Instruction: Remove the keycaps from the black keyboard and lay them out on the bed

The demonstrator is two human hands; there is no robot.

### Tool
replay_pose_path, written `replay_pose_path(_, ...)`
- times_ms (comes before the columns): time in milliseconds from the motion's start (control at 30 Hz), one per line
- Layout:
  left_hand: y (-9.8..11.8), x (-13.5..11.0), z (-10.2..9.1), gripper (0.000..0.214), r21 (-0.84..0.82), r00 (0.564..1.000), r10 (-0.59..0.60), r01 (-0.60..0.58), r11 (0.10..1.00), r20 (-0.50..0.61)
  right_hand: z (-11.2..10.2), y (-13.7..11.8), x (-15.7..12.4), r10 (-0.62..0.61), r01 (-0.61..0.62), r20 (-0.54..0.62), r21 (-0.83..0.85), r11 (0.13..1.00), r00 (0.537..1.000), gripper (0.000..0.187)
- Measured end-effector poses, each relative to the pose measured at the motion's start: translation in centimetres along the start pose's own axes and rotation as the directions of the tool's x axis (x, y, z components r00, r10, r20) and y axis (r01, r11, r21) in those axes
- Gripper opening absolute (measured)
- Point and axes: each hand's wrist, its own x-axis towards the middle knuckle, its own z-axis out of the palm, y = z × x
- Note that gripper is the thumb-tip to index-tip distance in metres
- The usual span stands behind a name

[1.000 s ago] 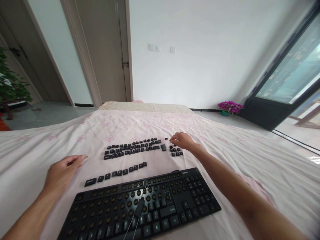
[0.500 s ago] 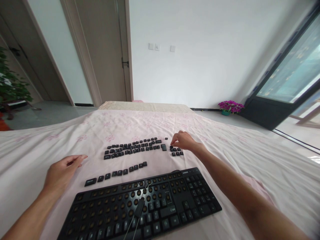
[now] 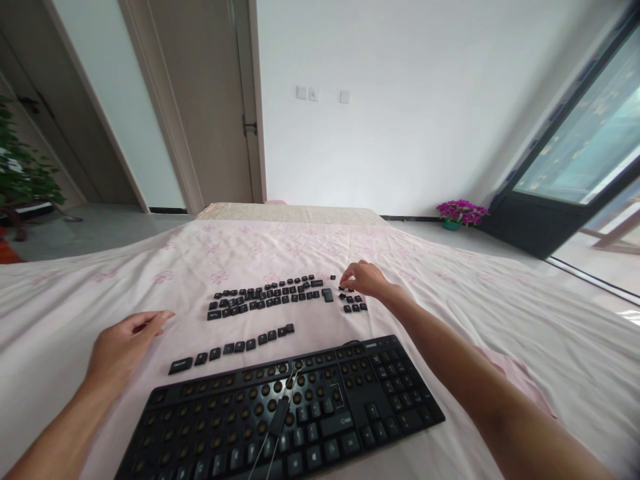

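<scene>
A black keyboard [image 3: 385, 393] lies on the pink sheet close to me, with many keycaps off and round sockets showing. Removed black keycaps [image 3: 265, 297] sit in rows farther out, and a shorter row of keycaps [image 3: 235, 347] lies nearer the keyboard. My right hand [image 3: 365, 279] reaches over a small cluster of keycaps [image 3: 353, 303] at the right end, fingertips pinched down on a keycap. My left hand [image 3: 123, 347] rests on the sheet left of the rows, fingers loosely extended, holding nothing. A thin wire keycap puller [image 3: 277, 417] lies across the keyboard.
The pink floral sheet [image 3: 500, 320] covers a wide bed. Beyond it are a white wall, a wooden door [image 3: 210, 107], a pot of purple flowers [image 3: 460, 215] on the floor, a glass door at right and a green plant [image 3: 23, 173] at far left.
My right hand has shifted slightly over the right cluster of keycaps, fingertips closing down. My left hand has stayed put.
</scene>
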Motion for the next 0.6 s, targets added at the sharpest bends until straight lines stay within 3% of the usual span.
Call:
replay_pose_path(200, 0.3, -0.2, -0.1, 0.051, 0.015, 1.0, 0.021, -0.021, 1.0, 0.002, -0.5, -0.3, -0.5, 0.041, -0.042, -0.099, -0.002, 0.999, 0.994, 0.02)
replay_pose_path(400, 0.2, 0.0, -0.1, 0.053, 0.009, 1.0, 0.022, -0.022, 1.0, 0.01, -1.0, -1.0, -1.4, -0.071, 0.071, -0.045, -0.007, 0.997, 0.996, 0.013)
replay_pose_path(600, 0.2, 0.0, -0.1, 0.051, 0.01, 1.0, 0.016, -0.016, 1.0, 0.008, -0.5, -1.1, -0.5, -0.026, 0.026, -0.009, -0.052, 0.998, 1.0, 0.013)
